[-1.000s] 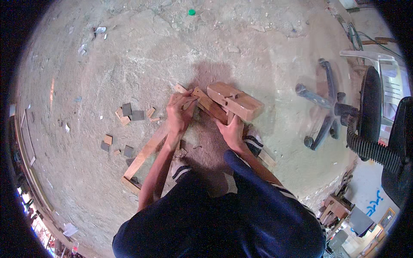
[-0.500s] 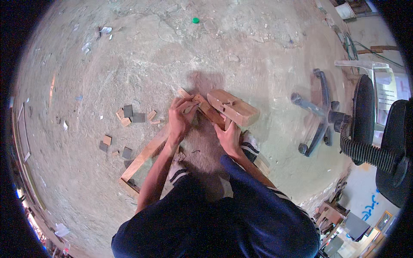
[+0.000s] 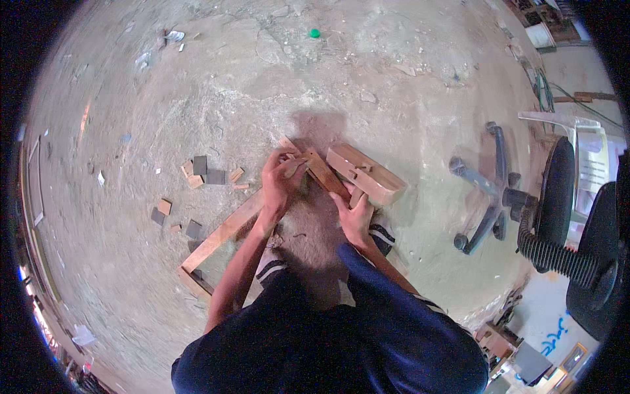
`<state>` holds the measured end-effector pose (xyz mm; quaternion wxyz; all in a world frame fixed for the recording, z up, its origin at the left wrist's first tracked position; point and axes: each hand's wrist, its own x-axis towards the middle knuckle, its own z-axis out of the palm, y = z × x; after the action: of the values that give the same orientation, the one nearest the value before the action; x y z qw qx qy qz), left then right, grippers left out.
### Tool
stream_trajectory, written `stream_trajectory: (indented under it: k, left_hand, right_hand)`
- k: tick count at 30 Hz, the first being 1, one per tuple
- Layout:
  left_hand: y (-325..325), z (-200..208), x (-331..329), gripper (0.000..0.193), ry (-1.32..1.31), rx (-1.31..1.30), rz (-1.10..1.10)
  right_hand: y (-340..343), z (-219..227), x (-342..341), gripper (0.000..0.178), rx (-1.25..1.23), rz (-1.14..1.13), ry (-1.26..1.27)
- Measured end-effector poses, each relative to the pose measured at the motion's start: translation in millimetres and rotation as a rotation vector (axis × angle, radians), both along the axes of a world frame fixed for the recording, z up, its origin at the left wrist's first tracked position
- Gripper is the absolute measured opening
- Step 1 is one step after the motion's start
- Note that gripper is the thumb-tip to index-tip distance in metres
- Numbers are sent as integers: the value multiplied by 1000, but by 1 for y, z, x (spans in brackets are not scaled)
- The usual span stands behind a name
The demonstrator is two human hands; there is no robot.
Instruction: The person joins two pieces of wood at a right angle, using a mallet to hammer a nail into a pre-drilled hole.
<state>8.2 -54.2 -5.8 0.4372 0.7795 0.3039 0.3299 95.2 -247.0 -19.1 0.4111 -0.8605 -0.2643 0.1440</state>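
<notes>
My right hand (image 3: 355, 215) is closed around the short handle of a wooden mallet (image 3: 367, 176), whose thick block head lies beyond my fingers. The thumb side of that hand rests by the near end of a brown wooden strip (image 3: 325, 175). At the strip's far end, my left hand (image 3: 281, 182) pinches its fingertips together close over the wood; anything between them is too small to make out. A long wooden piece (image 3: 224, 236) runs from under my left hand toward the lower left, where it meets a shorter wooden piece (image 3: 195, 284) at a corner.
Several small wood and dark grey blocks (image 3: 200, 165) lie scattered on the concrete floor left of my hands. To the right stand a wheeled chair base (image 3: 502, 190) and its black seat (image 3: 556, 197). A green cap (image 3: 315, 33) lies far ahead.
The view has shifted slightly, so the floor and chair sit a little lower and farther right. My hands keep nearly the same hold, with the mallet still in the right one.
</notes>
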Motion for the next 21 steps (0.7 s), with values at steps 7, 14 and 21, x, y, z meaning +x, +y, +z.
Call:
stream_trajectory:
  k: [7,14,21]
  left_hand:
    - [7,-19,-14,25,-107,-85,121]
    - [0,-5,-7,23,-108,-78,86]
    - [3,-16,-13,17,-130,-194,146]
  right_hand:
    - [-4,18,5,59,128,-2,52]
    - [-7,12,-4,55,267,-100,107]
    - [-25,15,4,34,101,-109,32]
